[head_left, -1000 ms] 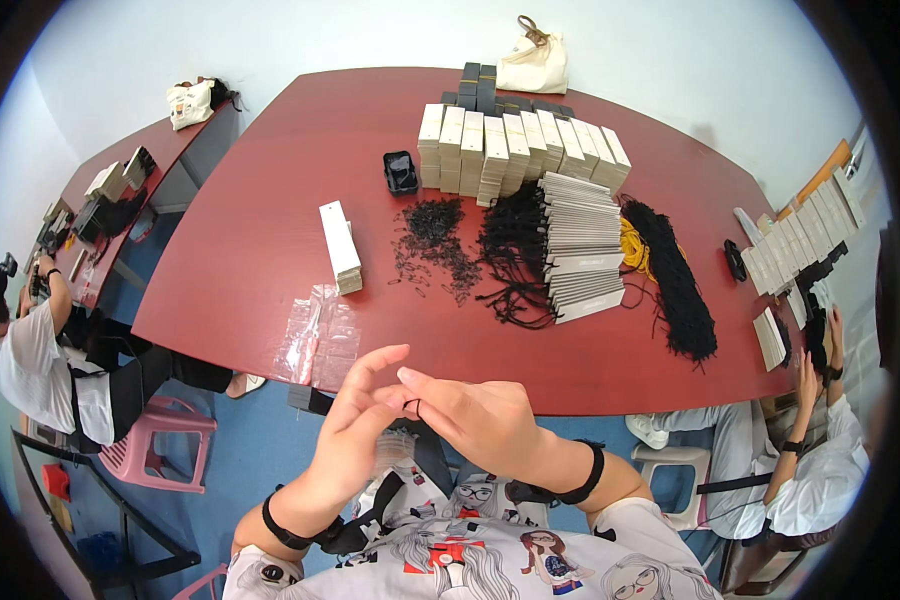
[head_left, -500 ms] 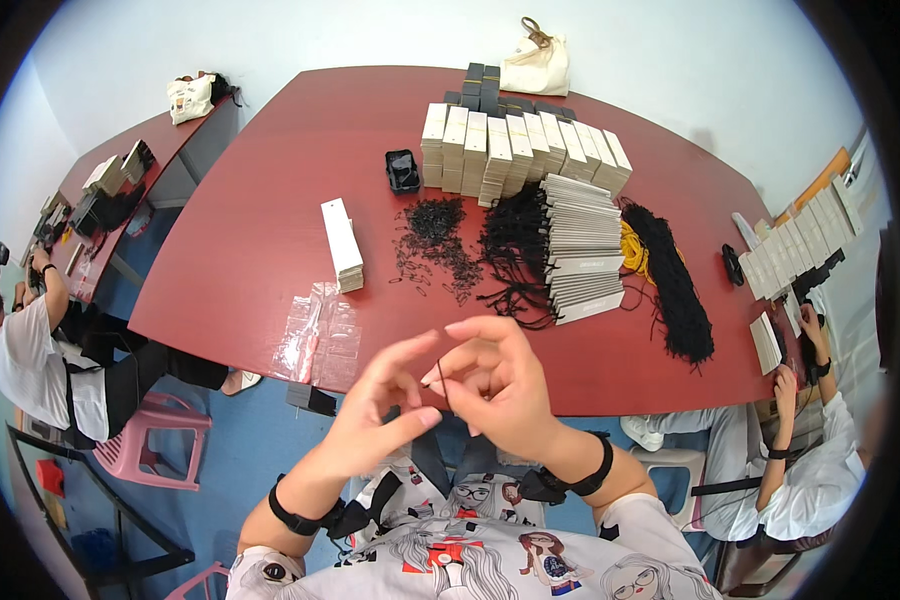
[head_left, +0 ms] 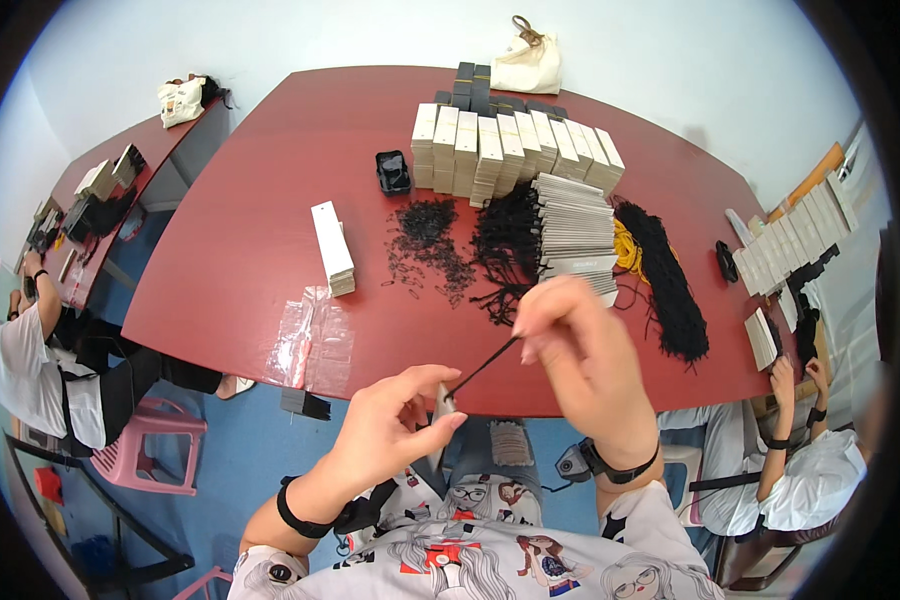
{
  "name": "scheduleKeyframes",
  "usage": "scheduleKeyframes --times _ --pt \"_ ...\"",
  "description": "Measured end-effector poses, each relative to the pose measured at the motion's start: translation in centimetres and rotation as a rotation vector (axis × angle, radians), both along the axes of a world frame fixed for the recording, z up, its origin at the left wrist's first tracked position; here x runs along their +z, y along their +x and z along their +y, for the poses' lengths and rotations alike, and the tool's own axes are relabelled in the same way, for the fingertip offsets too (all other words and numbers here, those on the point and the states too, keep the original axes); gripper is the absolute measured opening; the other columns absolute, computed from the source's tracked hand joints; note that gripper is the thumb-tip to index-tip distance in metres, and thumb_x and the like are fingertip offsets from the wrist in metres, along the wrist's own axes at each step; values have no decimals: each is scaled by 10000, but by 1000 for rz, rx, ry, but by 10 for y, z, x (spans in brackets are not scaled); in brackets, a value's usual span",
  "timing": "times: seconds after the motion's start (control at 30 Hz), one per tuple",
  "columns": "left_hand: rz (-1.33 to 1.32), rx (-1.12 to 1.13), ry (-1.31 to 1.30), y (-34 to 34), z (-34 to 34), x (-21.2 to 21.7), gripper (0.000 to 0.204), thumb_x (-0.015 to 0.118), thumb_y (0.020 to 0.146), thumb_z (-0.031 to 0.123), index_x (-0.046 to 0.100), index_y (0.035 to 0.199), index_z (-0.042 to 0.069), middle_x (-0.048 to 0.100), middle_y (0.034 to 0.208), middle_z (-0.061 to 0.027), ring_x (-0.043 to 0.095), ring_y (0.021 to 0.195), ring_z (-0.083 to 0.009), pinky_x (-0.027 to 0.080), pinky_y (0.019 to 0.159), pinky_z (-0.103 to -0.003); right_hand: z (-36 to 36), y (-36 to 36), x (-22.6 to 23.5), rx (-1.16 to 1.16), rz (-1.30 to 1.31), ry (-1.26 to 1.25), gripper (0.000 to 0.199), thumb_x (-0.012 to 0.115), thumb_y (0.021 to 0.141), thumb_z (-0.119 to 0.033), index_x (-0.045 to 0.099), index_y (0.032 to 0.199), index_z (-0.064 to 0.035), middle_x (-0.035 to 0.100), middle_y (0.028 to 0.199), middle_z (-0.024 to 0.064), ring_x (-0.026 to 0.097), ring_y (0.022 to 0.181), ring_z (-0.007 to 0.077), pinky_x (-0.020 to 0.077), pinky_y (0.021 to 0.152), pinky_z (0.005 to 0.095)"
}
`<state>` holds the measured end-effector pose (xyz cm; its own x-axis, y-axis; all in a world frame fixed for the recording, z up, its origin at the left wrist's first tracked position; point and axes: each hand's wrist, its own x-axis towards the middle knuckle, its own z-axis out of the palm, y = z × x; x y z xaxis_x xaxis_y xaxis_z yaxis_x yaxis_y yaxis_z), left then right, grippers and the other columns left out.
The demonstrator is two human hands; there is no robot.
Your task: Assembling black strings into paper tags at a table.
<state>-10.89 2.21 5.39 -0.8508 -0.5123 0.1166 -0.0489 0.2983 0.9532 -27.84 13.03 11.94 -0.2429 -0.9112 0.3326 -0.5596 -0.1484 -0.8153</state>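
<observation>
Left hand (head_left: 382,420): in the head view, closed in a pinch, thumb against fingers, gripping a pale card.
Pale card (head_left: 444,402): between the left thumb and fingers, tilted nearly edge-on, in front of the near table edge; its face cannot be read from this angle.
Black cord (head_left: 486,366): runs from the card's upper end, up and rightward, to the right fingertips; straight and apparently taut.
Right hand (head_left: 592,365): raised higher than the left, slightly blurred, fingertips closed on the cord's far end.
Cord step: judged to be tensioning of the cord at the card; whether a knot is seated cannot be told.
Next move: judged to call for a firm left pinch and an even right-hand pull, without bending the card.
Loose stock: white card stack (head_left: 333,250) beyond the left hand, to its left; black pins (head_left: 425,240) beyond, between both hands.
Corded cards (head_left: 575,225): directly beyond the right hand.
Black cord bundle (head_left: 662,285): beyond the right hand, to its right.
Table (head_left: 220,250): red, ahead of both hands.
</observation>
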Motion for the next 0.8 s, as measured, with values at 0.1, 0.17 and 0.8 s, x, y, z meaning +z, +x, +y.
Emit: scheduleKeyframes --times 0.1,0.17,0.8 --pt "-7 -58 -34 -5 6 14 302 685 730 45 596 1017 13 582 744 -8 553 639 -45 454 568 -198 -6 -3 8 111 -186 -375 152 450 803 96 466 904 -16 490 905 107 525 771 184 463 701 285" --pt "-33 -135 -15 -4 4 19 324 681 752 71 574 1054 22 591 768 -17 564 639 -52 456 553 -199 -19 -6 -3 202 -128 -393 135 459 835 69 466 935 -21 495 947 119 524 796 163 470 723 273" --pt "427 11 1083 -55 -15 -11 154 454 939 201 534 935 69 573 1124 -122 628 872 -118 538 655 -200 49 -58 -40 77 -183 508 232 499 906 -251 445 948 -29 628 695 88 598 522 187 464 496 307"
